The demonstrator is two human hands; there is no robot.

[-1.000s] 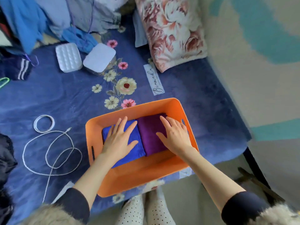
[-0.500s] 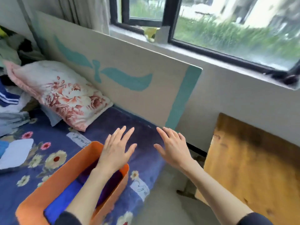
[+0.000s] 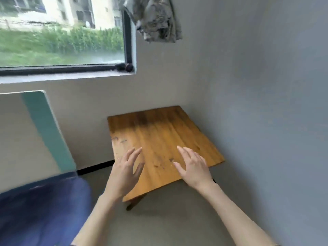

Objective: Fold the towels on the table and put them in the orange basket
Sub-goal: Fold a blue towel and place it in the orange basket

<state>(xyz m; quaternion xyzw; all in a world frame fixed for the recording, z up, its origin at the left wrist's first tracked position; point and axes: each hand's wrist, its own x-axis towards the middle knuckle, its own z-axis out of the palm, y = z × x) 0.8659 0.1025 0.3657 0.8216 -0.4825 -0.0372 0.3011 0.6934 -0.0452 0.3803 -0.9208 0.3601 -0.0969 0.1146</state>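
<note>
A small wooden table (image 3: 159,132) stands in the room's corner with nothing on its top. My left hand (image 3: 125,172) hovers over the table's near left edge, fingers spread and holding nothing. My right hand (image 3: 192,166) hovers over the near right part of the tabletop, also spread and holding nothing. The orange basket and the towels are out of view.
A blue bed cover (image 3: 40,210) fills the lower left. A white and teal board (image 3: 46,128) leans against the wall beside it. A window (image 3: 62,32) is above, a patterned cloth (image 3: 156,18) hangs at its right, and a grey wall (image 3: 266,103) bounds the right.
Both hands lifted off the folded towels in the orange basket. The view swung right from the bed to the wooden table, and the hands now hover over it.
</note>
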